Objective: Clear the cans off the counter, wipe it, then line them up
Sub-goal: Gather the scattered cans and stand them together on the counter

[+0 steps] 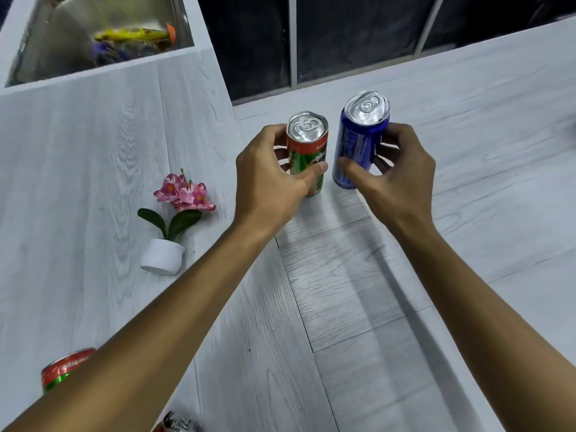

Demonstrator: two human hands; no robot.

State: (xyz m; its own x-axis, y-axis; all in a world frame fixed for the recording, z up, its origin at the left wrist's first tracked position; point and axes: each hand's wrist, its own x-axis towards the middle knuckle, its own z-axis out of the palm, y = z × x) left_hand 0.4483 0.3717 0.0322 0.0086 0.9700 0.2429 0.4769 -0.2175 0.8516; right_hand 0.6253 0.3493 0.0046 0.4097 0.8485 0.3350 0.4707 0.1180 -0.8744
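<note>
Left hand (268, 179) and right hand (396, 179), centre of frame, each grasping one can above the pale wood-grain table (343, 307). The left hand curls round the green can (307, 151), thumb across the near side of the label and fingers on the far left side. This can has a red band at the top and a sealed silver lid, and it stands nearly upright. The right hand grips the blue can (358, 141), thumb on its lower near side and fingers wrapped round the right side. This can is taller, leans with its lid toward the upper right, and is also sealed. The two cans sit just beside each other with a narrow gap between them. Whether either base touches the table cannot be told.

Lower left of frame: a third can (65, 366), red and green, stands on the table, partly hidden behind the left forearm. At the bottom edge a small blurred red and silver object (177, 424) shows only in part.

Left of centre: a potted flower (162, 258), with pink blooms and dark leaves in a white pot, stands on the table, well apart from the held cans.

Upper left: a steel sink (46, 42) set into the table, holding blurred yellow and purple items (134, 34). Dark window panes (352, 32) run along the top of the frame.
</note>
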